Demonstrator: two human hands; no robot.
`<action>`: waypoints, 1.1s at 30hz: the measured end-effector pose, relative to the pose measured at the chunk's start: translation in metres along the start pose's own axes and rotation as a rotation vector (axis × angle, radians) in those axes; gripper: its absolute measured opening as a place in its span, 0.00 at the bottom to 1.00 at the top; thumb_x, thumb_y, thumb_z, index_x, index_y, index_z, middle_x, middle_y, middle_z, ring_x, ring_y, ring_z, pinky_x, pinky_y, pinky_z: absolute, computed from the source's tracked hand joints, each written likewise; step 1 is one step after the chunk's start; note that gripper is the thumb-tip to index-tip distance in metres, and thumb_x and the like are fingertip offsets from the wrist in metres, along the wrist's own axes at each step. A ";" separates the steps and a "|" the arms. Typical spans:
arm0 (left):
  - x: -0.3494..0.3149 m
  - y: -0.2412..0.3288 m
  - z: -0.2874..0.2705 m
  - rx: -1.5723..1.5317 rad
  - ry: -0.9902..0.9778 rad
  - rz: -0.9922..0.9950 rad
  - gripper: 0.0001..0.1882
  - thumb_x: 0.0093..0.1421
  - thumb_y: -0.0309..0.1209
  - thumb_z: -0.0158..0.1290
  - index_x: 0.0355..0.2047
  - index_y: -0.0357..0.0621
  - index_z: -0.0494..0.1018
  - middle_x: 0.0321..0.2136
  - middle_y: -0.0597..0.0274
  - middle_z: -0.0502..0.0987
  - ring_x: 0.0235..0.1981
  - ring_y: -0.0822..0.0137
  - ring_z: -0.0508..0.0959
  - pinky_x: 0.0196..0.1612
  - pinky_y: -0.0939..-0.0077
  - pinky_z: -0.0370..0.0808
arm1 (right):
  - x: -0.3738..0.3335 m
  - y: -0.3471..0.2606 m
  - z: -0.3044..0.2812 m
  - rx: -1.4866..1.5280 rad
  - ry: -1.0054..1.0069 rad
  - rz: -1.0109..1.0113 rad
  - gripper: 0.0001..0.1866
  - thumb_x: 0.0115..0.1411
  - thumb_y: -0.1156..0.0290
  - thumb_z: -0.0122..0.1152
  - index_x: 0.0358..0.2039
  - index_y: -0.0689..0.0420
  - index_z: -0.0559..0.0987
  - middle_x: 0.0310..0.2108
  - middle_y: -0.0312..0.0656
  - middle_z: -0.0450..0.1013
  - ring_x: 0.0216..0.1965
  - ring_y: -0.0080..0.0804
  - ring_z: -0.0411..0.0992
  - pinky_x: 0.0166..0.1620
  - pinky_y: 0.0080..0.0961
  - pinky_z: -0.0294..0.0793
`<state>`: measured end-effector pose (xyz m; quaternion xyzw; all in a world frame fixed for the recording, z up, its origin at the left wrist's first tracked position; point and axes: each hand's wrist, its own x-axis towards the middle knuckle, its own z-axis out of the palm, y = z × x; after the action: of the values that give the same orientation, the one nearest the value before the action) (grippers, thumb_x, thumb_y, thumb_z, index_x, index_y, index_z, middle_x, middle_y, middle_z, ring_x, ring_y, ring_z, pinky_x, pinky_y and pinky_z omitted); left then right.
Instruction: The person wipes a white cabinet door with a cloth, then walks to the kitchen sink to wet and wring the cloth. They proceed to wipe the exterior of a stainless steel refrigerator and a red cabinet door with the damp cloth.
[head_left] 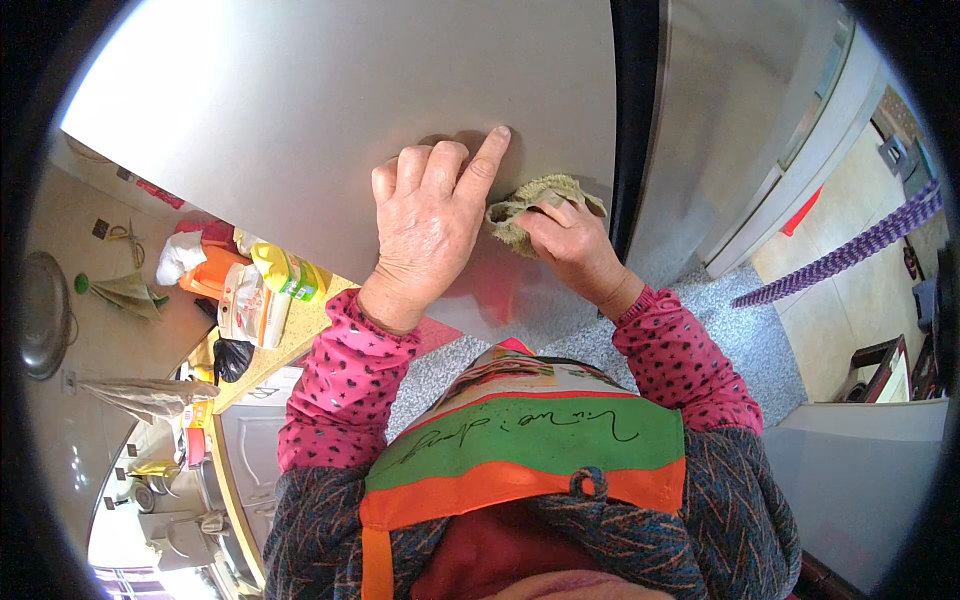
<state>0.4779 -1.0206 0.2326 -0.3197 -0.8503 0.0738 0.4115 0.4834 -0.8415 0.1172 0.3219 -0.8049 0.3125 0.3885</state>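
In front of me stands a large, smooth pale grey panel [290, 110], like a refrigerator door, with a dark gap [634, 110] down its right side. My left hand [430, 215] rests against this panel, index finger stretched up and the other fingers bent; I see nothing in its grasp. Just to its right, my right hand [572, 240] is closed on a crumpled olive-green cleaning cloth [545, 192], which lies against the panel near its right edge. The fingertips inside the cloth are hidden.
At left, a yellow counter [300, 335] bears a yellow bottle [290, 272], orange and white packages and a black bag [233, 358]. A round pan [45, 315] and scissors [128, 240] hang on the wall. At right, a purple woven band [840, 245] hangs beside a doorway.
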 end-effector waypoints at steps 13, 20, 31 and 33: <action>-0.006 -0.019 -0.015 -0.114 0.071 0.029 0.24 0.50 0.26 0.58 0.49 0.54 0.75 0.41 0.69 0.74 0.45 0.64 0.72 0.45 0.65 0.64 | 0.010 0.004 -0.006 0.019 -0.038 -0.008 0.12 0.52 0.78 0.59 0.40 0.57 0.78 0.36 0.42 0.73 0.37 0.45 0.74 0.40 0.36 0.75; -0.034 -0.094 -0.046 0.092 0.478 -0.346 0.51 0.52 0.39 0.68 0.67 0.37 0.47 0.64 0.40 0.47 0.65 0.47 0.53 0.65 0.53 0.56 | 0.046 0.014 -0.039 0.077 -0.084 0.012 0.16 0.54 0.76 0.59 0.44 0.54 0.77 0.35 0.45 0.72 0.36 0.47 0.72 0.38 0.37 0.73; -0.054 -0.122 -0.017 -0.832 0.531 -0.834 0.37 0.65 0.53 0.48 0.61 0.35 0.57 0.55 0.52 0.66 0.57 0.58 0.65 0.63 0.65 0.57 | 0.202 -0.024 -0.037 -0.134 0.327 -0.257 0.17 0.57 0.75 0.57 0.48 0.58 0.75 0.41 0.46 0.73 0.41 0.42 0.72 0.46 0.37 0.73; -0.059 -0.128 -0.016 -0.778 0.452 -0.849 0.37 0.67 0.56 0.43 0.61 0.34 0.57 0.56 0.51 0.65 0.58 0.57 0.64 0.63 0.65 0.56 | 0.184 -0.064 0.001 -0.193 0.161 -0.347 0.14 0.55 0.70 0.58 0.43 0.49 0.80 0.38 0.37 0.74 0.39 0.37 0.73 0.40 0.31 0.76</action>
<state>0.4550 -1.1596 0.2542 -0.0878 -0.7597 -0.4815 0.4281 0.4413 -0.9310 0.2847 0.3911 -0.7297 0.1872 0.5287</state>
